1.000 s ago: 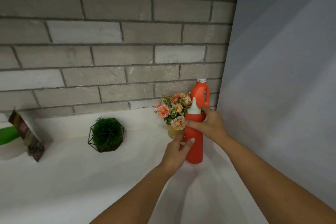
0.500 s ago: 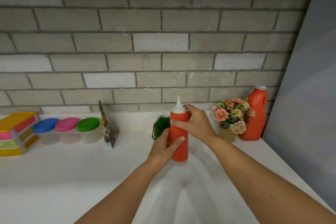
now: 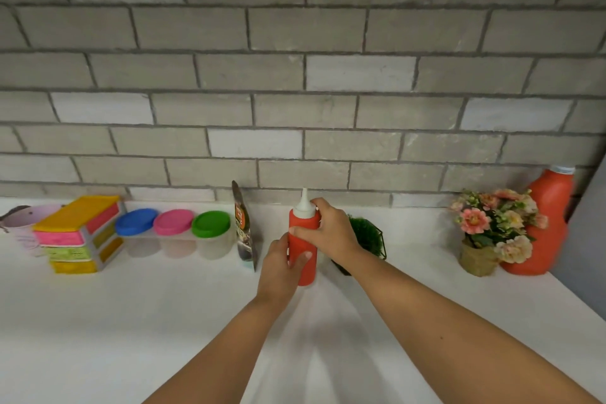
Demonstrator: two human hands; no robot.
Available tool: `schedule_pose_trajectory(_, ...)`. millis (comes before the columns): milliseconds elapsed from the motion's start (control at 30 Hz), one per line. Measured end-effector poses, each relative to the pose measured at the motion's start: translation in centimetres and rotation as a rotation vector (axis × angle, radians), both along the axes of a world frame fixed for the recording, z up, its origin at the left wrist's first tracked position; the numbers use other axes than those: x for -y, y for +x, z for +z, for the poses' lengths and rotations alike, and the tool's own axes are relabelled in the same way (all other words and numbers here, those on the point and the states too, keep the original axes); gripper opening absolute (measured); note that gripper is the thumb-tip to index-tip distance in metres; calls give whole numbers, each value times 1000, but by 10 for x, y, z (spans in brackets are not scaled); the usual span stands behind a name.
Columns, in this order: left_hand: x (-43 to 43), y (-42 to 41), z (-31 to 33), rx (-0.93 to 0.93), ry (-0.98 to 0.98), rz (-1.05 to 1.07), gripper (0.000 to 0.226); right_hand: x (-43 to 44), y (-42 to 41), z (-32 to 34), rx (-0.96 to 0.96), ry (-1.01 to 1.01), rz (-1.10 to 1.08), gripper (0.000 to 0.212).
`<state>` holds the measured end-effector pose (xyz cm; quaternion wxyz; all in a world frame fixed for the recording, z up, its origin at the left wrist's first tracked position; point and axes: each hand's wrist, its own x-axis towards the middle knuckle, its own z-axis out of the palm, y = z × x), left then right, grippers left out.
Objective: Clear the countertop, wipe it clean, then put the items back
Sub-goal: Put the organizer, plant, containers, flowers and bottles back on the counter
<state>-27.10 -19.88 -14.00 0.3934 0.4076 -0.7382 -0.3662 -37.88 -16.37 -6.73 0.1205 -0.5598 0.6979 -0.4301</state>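
While facing a white countertop backed by a grey brick wall, looking down on a smooth matte surface, evenly lit, with soft shadows under both forearms. At far right, a pale grey panel closing off the counter's end.

Lined along the back edge, left to right:
- pale pink vessel, cut off by the frame edge
- drawer stack in yellow, pink and green
- three clear tubs side by side, with blue lid, pink lid and green lid
- dark pouch standing edge-on
- green faux plant in a black wire frame, partly behind the right wrist
- flower bunch in pink and cream, potted in burlap
- orange-red jug with white cap, just behind the flowers and against the wall

Printing on the pouch front, orange and white, too blurred to read.

Holding a red squeeze bottle upright at mid-counter, between pouch and plant. Plain red body, white conical nozzle on top. Left hand wrapped round the lower body, thumb laid across the front. Right hand curled round the shoulder just under the nozzle. Base either touching the countertop or just above it; cannot tell which.
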Motion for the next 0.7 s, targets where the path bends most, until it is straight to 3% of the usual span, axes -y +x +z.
schedule_pose_trajectory(700,75,-15,-22,23,77,175,38,87,7,-28,-24,63,-11,53)
